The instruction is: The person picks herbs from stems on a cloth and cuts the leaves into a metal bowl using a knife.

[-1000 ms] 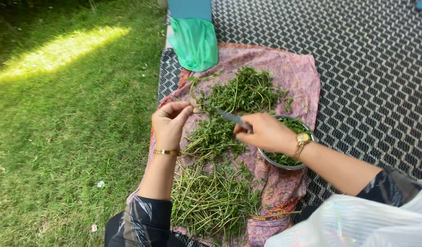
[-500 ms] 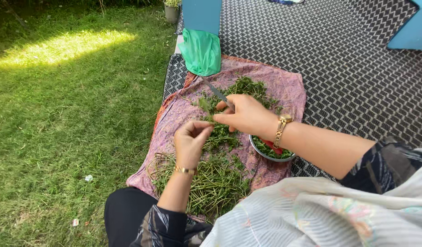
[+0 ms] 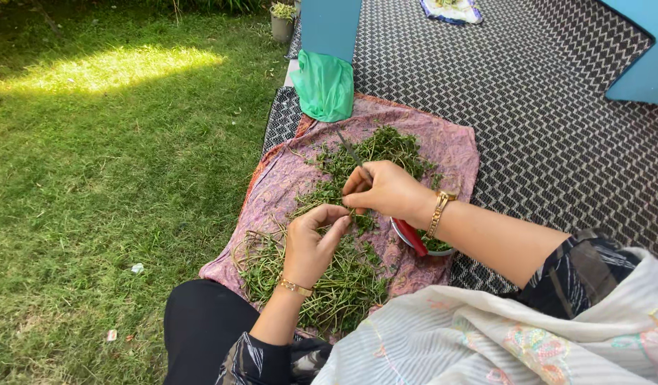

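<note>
A small knife with a red handle and thin grey blade (image 3: 407, 235) sits in the closed fingers of the right hand (image 3: 382, 189), blade tip pointing away over a heap of leafy green herbs (image 3: 386, 150). Just below, the left hand (image 3: 311, 246) pinches a green sprig (image 3: 359, 222) between thumb and fingertips. Both hands work above a pink patterned cloth (image 3: 454, 146) spread on a black-and-white woven mat (image 3: 543, 93). A round metal bowl (image 3: 400, 237) lies under the right wrist, bare green stalks (image 3: 336, 292) piled nearer the person.

Daylight, mostly open shade; bright sun patch on grass (image 3: 108, 68) upper left, slightly overexposed. Focus sharp, mild edge distortion.
</note>
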